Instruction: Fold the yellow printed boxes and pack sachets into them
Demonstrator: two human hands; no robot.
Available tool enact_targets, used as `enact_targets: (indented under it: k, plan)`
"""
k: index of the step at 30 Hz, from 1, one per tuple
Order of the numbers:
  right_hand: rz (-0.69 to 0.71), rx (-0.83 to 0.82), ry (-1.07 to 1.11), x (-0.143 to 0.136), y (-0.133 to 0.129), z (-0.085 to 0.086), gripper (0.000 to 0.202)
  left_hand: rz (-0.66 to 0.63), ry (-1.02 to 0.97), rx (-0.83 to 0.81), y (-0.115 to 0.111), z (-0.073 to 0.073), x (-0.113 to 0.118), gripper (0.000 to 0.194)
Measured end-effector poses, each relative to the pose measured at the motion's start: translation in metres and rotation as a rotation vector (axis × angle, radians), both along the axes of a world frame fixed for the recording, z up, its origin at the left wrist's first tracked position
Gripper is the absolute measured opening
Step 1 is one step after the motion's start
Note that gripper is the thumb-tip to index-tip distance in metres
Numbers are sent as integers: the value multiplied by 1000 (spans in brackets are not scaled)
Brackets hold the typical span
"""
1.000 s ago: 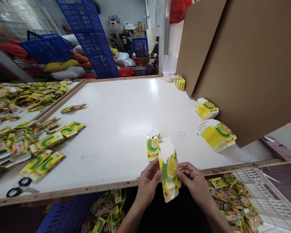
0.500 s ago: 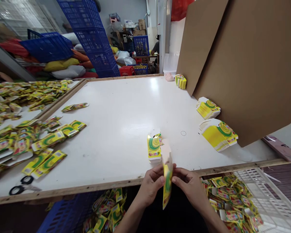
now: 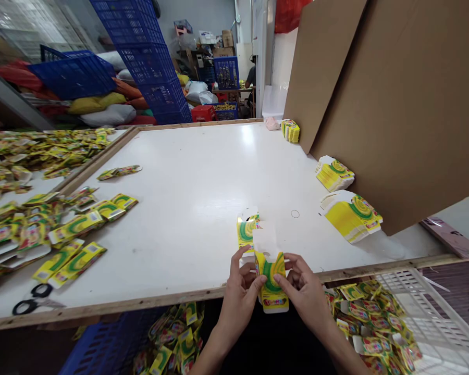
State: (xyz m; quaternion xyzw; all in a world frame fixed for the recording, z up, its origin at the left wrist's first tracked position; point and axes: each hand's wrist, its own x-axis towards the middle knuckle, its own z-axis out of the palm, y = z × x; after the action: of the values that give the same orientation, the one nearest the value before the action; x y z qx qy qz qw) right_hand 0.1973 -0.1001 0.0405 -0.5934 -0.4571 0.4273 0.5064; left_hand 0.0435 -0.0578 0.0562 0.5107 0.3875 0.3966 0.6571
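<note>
Between both hands, over the table's front edge, is a small yellow and green carton (image 3: 272,284) with its printed face up and a pale open flap at its far end. My left hand (image 3: 243,291) grips its left side, thumb on the front. On the right side, my right hand (image 3: 300,289) grips it, thumb also on the front. Just behind, a second yellow carton (image 3: 246,229) lies on the white table, partly covered by the held one. Stacks of flat cartons (image 3: 349,213) rest at the right, below a smaller stack (image 3: 335,173).
Many yellow packets (image 3: 35,224) lie on the left, with black-handled scissors (image 3: 33,299) near the front edge. Brown cardboard sheets (image 3: 406,104) stand at the right. Below the edge are a white basket (image 3: 433,307) and a blue basket (image 3: 105,344), with packets. A person sits far back.
The held carton has turned from edge-on to show its broad printed face. Both hands have shifted slightly and now hold its two sides.
</note>
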Motion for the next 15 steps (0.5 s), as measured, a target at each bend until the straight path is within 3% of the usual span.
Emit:
enact_targets:
  k: [3,9,11,15]
  plan:
    - [69,87,79,6,-1,4,49,-146,-43,0,2,8,-10,60]
    - [308,36,85,25,0,19,21,-358,-123,-127,6,10,-21,36]
    - [292,44,29,26,1,19,23,-370,-135,-153,4,9,-19,40]
    - [125,99,100,22,1,10,26,-315,-141,-123,1,10,-14,70]
